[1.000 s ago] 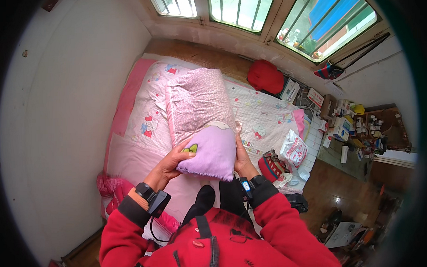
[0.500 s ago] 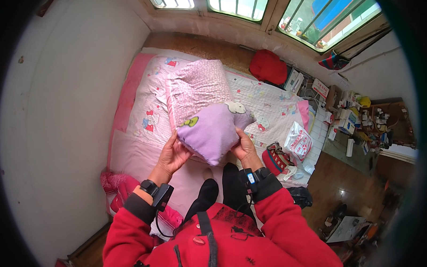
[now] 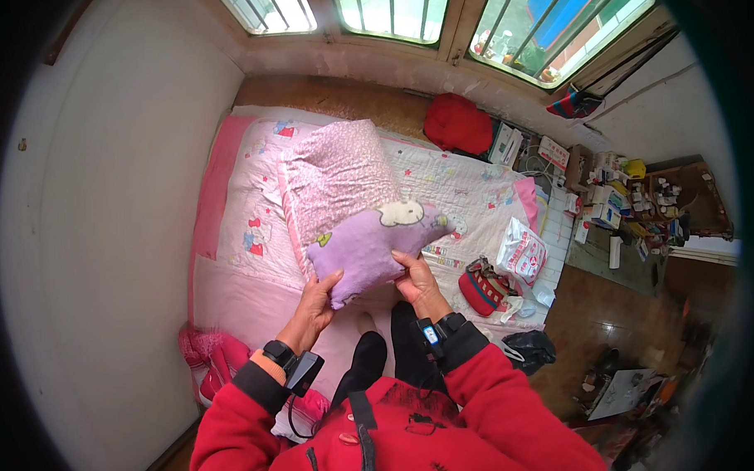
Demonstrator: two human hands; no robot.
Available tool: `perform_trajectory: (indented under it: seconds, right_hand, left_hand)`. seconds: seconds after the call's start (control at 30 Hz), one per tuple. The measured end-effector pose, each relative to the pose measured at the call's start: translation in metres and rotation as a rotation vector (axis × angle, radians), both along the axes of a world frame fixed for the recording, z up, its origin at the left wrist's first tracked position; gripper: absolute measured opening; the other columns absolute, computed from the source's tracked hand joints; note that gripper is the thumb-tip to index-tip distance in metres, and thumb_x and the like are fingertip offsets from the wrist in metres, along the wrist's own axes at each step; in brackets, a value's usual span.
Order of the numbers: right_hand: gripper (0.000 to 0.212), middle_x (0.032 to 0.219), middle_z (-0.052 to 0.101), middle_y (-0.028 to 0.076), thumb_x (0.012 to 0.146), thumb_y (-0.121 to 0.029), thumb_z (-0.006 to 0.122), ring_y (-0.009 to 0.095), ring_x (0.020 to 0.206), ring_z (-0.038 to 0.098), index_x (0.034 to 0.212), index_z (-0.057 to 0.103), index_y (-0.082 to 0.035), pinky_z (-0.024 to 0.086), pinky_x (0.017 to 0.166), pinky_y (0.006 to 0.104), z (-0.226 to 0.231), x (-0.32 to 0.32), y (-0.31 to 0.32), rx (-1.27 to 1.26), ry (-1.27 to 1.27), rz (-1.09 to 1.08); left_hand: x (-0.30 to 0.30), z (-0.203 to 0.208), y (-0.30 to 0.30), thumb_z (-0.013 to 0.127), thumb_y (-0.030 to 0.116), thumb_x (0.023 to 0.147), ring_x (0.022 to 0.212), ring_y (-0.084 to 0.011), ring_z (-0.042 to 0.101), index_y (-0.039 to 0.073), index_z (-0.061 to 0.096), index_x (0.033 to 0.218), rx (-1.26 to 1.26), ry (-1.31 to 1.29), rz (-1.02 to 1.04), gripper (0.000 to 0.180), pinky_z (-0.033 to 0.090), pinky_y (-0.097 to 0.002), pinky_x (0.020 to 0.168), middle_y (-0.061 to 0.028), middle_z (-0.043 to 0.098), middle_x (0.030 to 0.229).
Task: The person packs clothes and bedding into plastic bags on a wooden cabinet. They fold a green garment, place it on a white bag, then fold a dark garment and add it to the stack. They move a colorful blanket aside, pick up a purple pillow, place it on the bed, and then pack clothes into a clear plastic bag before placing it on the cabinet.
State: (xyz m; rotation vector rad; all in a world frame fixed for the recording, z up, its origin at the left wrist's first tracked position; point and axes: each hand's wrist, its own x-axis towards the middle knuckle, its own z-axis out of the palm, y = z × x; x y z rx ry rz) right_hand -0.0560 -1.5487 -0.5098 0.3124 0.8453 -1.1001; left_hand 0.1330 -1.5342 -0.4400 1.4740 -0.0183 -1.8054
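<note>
The left hand [image 3: 317,302] grips the near left corner of the purple cloth [image 3: 357,257], held over the bed [image 3: 230,295] beside the folded pink quilt [image 3: 337,170]; a loose pinch could let it sag. The right hand [image 3: 418,282] pinches its near right edge; swinging wide could brush the white bag [image 3: 523,257].

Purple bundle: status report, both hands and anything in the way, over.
Left hand, right hand: both gripping its near side. Purple bundle: held over bed. Pink folded bedding directly beyond; contact unclear.
</note>
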Motion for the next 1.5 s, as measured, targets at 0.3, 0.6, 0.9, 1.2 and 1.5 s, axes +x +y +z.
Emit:
perform_trajectory:
  seconds: [0.3,0.6,0.9,1.2,1.5]
  right_hand:
    - [0.041,0.107,0.055,0.011,0.073,0.005,0.060,0.025,0.097,0.053,0.111,0.048,-0.001,0.043,0.089,0.0379,-0.047,-0.003,0.019,0.235,-0.032,-0.033]
    - [0.061,0.127,0.043,0.005,0.078,-0.045,0.059,0.027,0.115,0.040,0.125,0.039,-0.012,0.033,0.095,0.0477,-0.041,-0.028,0.002,0.193,-0.324,0.021]
    - [0.046,0.116,0.054,0.006,0.075,-0.037,0.064,0.026,0.109,0.048,0.112,0.053,-0.013,0.035,0.095,0.0470,-0.053,-0.041,-0.005,0.253,-0.090,0.097]
    - [0.049,0.121,0.051,0.009,0.074,-0.028,0.064,0.027,0.114,0.045,0.118,0.049,-0.009,0.031,0.099,0.0480,-0.060,-0.045,-0.015,0.113,-0.189,0.037]
    - [0.046,0.109,0.056,0.007,0.071,-0.015,0.066,0.024,0.102,0.051,0.113,0.049,-0.006,0.038,0.091,0.0419,-0.068,-0.026,-0.014,0.115,-0.240,-0.007]
  left_hand:
    - [-0.003,-0.022,0.002,0.059,-0.004,0.075,0.097,-0.0257,0.055,0.004,0.032,0.124,0.048,-0.024,-0.042,0.057,0.050,-0.0390,0.080,-0.0145,0.050,0.114]
    - [-0.025,0.004,-0.011,0.063,-0.007,0.069,0.099,-0.0248,0.054,0.009,0.020,0.134,-0.036,-0.052,-0.199,0.079,0.048,-0.0351,0.080,-0.0152,0.049,0.113]
    - [-0.035,0.002,-0.019,0.062,-0.008,0.069,0.103,-0.0205,0.052,0.008,0.018,0.136,-0.053,-0.066,-0.354,0.082,0.046,-0.0310,0.083,-0.0114,0.046,0.121]
    - [-0.032,0.001,-0.040,0.063,-0.006,0.068,0.108,-0.0188,0.047,0.004,0.021,0.135,-0.194,-0.092,-0.354,0.080,0.040,-0.0291,0.091,-0.0106,0.044,0.122]
    - [-0.021,-0.001,-0.033,0.060,-0.006,0.068,0.114,-0.0216,0.043,0.006,0.022,0.135,-0.144,-0.185,-0.401,0.078,0.037,-0.0315,0.094,-0.0096,0.042,0.125]
